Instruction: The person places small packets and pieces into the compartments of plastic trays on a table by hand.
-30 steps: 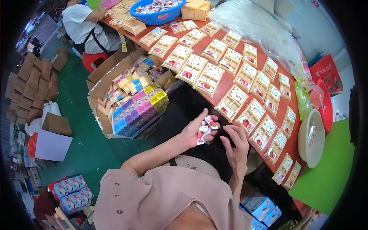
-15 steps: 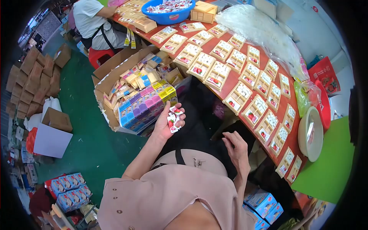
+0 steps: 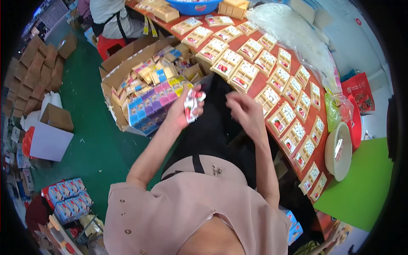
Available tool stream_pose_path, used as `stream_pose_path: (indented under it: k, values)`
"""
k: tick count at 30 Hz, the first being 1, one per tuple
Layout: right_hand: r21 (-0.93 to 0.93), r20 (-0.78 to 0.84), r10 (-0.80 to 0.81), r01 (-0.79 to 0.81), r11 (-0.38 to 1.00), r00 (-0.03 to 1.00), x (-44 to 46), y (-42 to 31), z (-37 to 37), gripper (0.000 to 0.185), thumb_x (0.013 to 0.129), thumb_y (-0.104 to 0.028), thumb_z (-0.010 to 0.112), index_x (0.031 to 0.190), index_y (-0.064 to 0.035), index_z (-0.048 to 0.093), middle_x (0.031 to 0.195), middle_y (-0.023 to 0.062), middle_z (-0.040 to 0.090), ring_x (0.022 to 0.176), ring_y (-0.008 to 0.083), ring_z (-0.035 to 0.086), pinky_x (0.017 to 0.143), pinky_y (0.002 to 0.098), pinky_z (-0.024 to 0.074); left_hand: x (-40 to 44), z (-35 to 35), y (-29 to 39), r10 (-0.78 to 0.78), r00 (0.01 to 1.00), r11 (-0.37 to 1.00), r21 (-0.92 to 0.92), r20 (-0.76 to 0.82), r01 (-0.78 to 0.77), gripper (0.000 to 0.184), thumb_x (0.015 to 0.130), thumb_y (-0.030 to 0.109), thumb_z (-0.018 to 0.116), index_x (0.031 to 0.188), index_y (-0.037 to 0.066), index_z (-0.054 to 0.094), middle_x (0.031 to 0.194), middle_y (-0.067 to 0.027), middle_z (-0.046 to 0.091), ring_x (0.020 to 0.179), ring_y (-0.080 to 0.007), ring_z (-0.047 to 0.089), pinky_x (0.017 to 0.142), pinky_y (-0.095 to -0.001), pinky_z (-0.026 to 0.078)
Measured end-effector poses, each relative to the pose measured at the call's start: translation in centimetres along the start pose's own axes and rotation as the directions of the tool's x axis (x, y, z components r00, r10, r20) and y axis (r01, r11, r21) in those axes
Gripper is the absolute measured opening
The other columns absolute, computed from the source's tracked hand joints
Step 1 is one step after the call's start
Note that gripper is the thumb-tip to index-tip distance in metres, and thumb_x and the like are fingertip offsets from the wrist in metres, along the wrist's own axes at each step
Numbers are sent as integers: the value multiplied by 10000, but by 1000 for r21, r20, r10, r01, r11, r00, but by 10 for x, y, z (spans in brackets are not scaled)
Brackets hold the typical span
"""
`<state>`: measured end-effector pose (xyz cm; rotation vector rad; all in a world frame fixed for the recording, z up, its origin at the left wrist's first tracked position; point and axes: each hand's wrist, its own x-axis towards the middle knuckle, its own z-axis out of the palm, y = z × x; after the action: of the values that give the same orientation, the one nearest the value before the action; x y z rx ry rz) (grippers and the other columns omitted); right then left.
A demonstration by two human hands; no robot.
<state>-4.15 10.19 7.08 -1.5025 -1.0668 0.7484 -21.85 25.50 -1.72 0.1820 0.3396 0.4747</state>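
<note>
Several small white packets with red strawberry prints [image 3: 190, 109] lie in my left hand [image 3: 182, 111], whose fingers curl round them beside the open carton. My right hand [image 3: 244, 111] is raised near the table edge, fingers bent inward; what they hold, if anything, is hidden. Rows of pale compartment trays [image 3: 240, 75] cover the red table [image 3: 272, 38]. Many of them hold white pieces in some compartments and a strawberry-print packet in another.
A large carton [image 3: 111, 102] of small packages stands left of the table. A blue basin [image 3: 195, 7], clear plastic sheeting [image 3: 293, 32] and a cream bowl [image 3: 338, 151] are on the table. A seated person [image 3: 112, 19] is at the upper left.
My left hand has moved left and up with the packets. My right hand has risen toward the trays and its fingers have curled inward. The view has shifted slightly.
</note>
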Motion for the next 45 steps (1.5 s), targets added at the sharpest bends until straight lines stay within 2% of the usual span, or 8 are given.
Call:
stream_pose_path:
  k: [13,19,29,35,39,42,43,45]
  values:
    - [-91,312,-16,47,995,950,198,14,67,114,901,-96,661,928,13,641,697,22,637,593,69,579,517,243,456,91,18,85,202,979,974,98,19,-203,420,1009,448,505,1194,77,575,821,-44,614,613,-149,588,418,-257,415]
    - [-160,67,-159,168,973,985,337,29,86,138,860,-120,714,901,9,686,740,39,691,622,58,576,551,226,452,107,-22,120,219,975,971,-90,-49,-222,396,971,389,607,1208,72,612,913,-122,613,720,-228,565,450,-282,403]
    - [-653,-153,-319,146,743,936,433,99,164,191,765,-273,739,858,-105,739,839,124,727,784,298,702,714,426,544,82,-46,134,219,969,962,-144,-111,-233,310,1010,326,545,1154,62,618,917,-132,626,706,-228,566,473,-283,402]
    - [-696,30,-356,275,664,934,416,72,166,186,775,-190,695,919,-75,666,1029,183,614,972,376,619,795,480,518,69,-47,140,231,968,949,-196,-97,-247,291,1018,301,533,1141,52,620,934,-142,599,725,-217,514,467,-285,387]
    - [-325,246,-546,599,732,801,316,9,161,223,759,-139,719,966,-82,657,933,117,635,884,339,631,754,442,523,58,-46,134,218,975,932,-288,-36,-219,318,1019,292,525,1211,45,584,963,-143,603,777,-247,554,505,-342,458]
    - [-424,505,-440,657,623,743,193,-31,141,262,733,-100,710,981,-61,638,970,119,538,848,311,643,679,424,529,35,26,105,306,808,941,32,-504,-336,348,1016,290,527,1269,52,553,1001,-141,606,862,-265,596,694,-414,540]
    - [-431,560,-292,574,696,775,165,-34,142,299,726,-97,710,1005,-43,617,933,127,509,881,317,637,663,417,528,31,7,91,405,846,913,95,-347,-397,340,1014,302,529,1248,57,558,1007,-122,595,920,-253,583,801,-381,513]
    - [-475,404,-599,718,509,691,123,-2,144,266,748,-35,664,996,8,578,1047,162,506,914,344,601,626,425,533,36,-37,78,335,940,942,24,-69,-334,309,1011,316,534,1177,59,575,988,-95,570,956,-227,553,866,-333,485]
